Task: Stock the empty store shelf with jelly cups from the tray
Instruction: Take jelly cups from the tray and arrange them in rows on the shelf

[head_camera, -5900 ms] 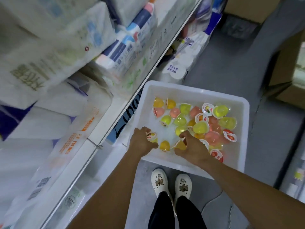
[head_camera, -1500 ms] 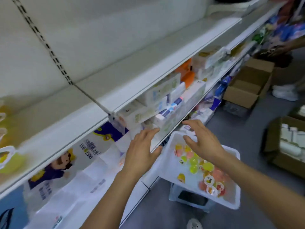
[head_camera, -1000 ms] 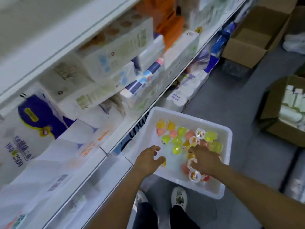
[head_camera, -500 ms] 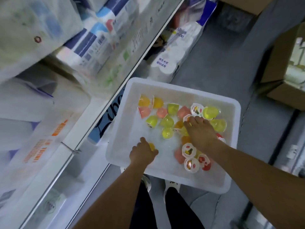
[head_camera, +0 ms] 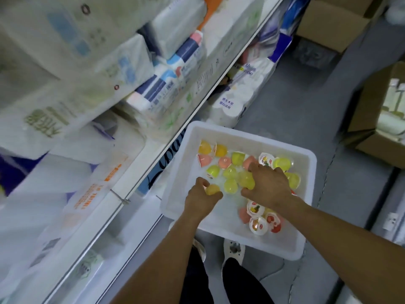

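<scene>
Both hands are inside the white tray [head_camera: 238, 133], which I take as the landmark. Left hand [head_camera: 200, 199] is near the tray's near-left corner; its fingers curl around one orange jelly cup [head_camera: 212, 189] and hold it just over the tray floor. Right hand [head_camera: 268, 187] is at the middle of the tray, palm down, with the fingers bent over a yellow jelly cup [head_camera: 246, 179]; it seems to grip this cup, but the fingertips are partly hidden.

Nearer than the tray, under its near edge, the person's white shoes [head_camera: 234, 251] stand on the grey floor [head_camera: 306, 102]. At the tray's near-right part a small group of cups with printed lids [head_camera: 258, 224] lies close to the wall, and the near-left floor of the tray is bare white plastic. Behind the hands, the loose jelly cups [head_camera: 219, 160], yellow, green, pink and orange, lie spread across the far half, some touching each other.

Left of the tray, the edge of a shelf [head_camera: 203, 95] runs diagonally and comes very close to the tray's left rim. On this shelf soft white paper packs [head_camera: 72, 102] stick out a little over the edge. Beyond the tray's far rim stands a pack of paper rolls [head_camera: 232, 108]. Right of the tray and further away, the floor is open up to the cardboard boxes [head_camera: 372, 119].
</scene>
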Demonstrator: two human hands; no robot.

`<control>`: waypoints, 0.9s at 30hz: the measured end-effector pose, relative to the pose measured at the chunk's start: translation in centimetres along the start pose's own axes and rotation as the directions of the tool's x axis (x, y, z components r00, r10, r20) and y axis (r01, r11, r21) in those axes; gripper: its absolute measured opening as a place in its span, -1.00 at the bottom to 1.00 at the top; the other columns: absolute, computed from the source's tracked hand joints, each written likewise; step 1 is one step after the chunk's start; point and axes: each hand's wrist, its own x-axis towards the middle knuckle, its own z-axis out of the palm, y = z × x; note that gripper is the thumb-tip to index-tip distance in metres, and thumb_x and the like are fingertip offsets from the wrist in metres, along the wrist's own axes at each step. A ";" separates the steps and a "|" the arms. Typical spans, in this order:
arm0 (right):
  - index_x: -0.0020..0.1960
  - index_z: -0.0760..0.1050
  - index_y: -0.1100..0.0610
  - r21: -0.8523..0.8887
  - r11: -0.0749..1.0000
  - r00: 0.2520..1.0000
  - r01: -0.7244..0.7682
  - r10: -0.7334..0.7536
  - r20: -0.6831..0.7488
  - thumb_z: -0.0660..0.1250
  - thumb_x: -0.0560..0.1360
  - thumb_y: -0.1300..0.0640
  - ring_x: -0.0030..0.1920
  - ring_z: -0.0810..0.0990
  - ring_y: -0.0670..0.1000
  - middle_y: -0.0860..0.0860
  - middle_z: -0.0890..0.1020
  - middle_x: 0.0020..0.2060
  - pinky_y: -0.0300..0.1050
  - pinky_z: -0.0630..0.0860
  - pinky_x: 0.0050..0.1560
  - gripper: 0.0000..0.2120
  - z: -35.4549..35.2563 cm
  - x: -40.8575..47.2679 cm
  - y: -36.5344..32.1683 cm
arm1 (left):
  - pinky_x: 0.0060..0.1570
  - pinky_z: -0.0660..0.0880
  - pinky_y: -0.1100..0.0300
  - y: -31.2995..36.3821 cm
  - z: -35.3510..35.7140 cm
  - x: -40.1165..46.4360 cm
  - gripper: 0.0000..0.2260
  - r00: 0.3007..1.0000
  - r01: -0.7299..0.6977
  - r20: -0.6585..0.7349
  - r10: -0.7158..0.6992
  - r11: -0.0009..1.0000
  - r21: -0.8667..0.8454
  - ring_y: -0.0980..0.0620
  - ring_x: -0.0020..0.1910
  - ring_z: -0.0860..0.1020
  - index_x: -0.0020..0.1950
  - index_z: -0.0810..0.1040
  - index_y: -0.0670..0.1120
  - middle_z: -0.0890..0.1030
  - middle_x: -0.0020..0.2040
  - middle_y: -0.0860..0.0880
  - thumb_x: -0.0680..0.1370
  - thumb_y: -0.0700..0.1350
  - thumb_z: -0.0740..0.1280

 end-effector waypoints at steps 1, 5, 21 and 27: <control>0.26 0.37 0.05 0.049 0.999 1.000 -0.015 0.016 -0.012 0.30 0.37 -0.24 0.09 0.55 0.07 0.00 0.58 0.05 -0.04 0.38 0.08 -0.43 -0.8 -0.3 -0.5 | -0.11 0.47 0.12 0.8 -0.8 -0.7 -0.66 1.000 -0.011 -0.014 0.010 0.999 -0.047 -0.03 -0.12 0.55 0.14 0.39 -0.02 0.57 -0.09 -0.03 0.44 0.03 0.40; 0.16 0.43 0.03 0.275 0.961 0.998 0.038 -0.021 -0.065 0.36 0.37 -0.21 0.04 0.58 0.07 -0.03 0.61 -0.02 -0.13 0.39 -0.15 -0.53 -6.0 -2.2 -3.9 | -0.04 0.55 0.06 3.7 -6.3 -5.7 -0.60 0.987 -0.098 -0.140 0.074 0.980 -0.174 -0.05 -0.04 0.56 0.12 0.45 0.04 0.55 -0.05 0.02 0.34 0.15 0.33; -0.01 0.28 -0.03 0.570 0.590 0.817 0.573 -0.353 -0.456 0.42 0.36 -0.16 -0.25 0.53 0.08 0.07 0.52 -0.24 0.10 0.50 -0.18 -0.59 -28.7 -10.0 -18.8 | -0.31 0.41 0.18 7.2 -25.2 -28.1 -0.68 0.698 -0.408 -0.668 0.260 0.910 -0.071 0.15 -0.25 0.48 0.06 0.34 0.00 0.50 -0.18 0.11 0.44 0.03 0.41; -0.04 0.48 0.00 0.523 0.376 0.643 0.765 -0.497 -0.582 0.50 0.36 0.03 -0.40 0.41 -0.16 -0.15 0.50 -0.40 -0.20 0.40 -0.29 -0.74 -33.9 -11.5 -27.9 | -0.12 0.50 0.14 5.4 -32.6 -34.3 -0.73 0.515 -0.477 -0.800 0.308 0.879 0.032 0.09 -0.09 0.54 0.03 0.45 0.07 0.56 -0.09 0.12 0.40 0.06 0.41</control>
